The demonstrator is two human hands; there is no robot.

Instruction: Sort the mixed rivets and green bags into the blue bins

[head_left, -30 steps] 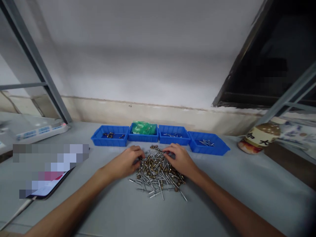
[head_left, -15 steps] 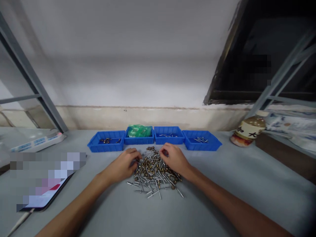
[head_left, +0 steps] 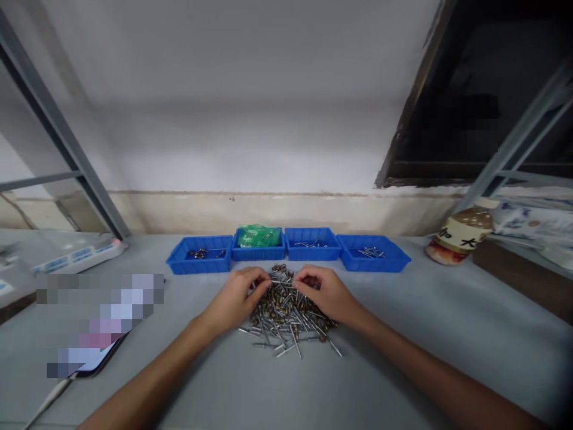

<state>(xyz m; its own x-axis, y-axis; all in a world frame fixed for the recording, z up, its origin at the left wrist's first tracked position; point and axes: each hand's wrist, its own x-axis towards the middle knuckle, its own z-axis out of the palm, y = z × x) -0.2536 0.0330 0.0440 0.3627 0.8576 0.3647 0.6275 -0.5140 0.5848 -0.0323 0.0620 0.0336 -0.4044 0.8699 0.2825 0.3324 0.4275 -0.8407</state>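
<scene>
A heap of silver blind rivets mixed with brass-coloured screw-like pieces point(head_left: 290, 316) lies on the grey table before me. Over its far part, my left hand point(head_left: 244, 295) pinches thumb and forefinger together at one end of a thin silver blind rivet point(head_left: 282, 282). Facing it from the right, my right hand point(head_left: 324, 292) has its fingertips closed at the rivet's other end. Both hands hover close above the heap, and the fingers partly hide what they pinch.
Behind the heap stand blue trays in a row: one with brass-coloured pieces point(head_left: 178, 263), one with a green bag point(head_left: 258, 236), two with silver rivets point(head_left: 313, 253) point(head_left: 394, 263). A phone point(head_left: 101, 361) and power strip point(head_left: 80, 258) lie left; a bottle point(head_left: 461, 233) stands right.
My left hand has moved right and closed into a pinch, and the two hands are nearer each other, with a thin rivet between them. The view has shifted slightly.
</scene>
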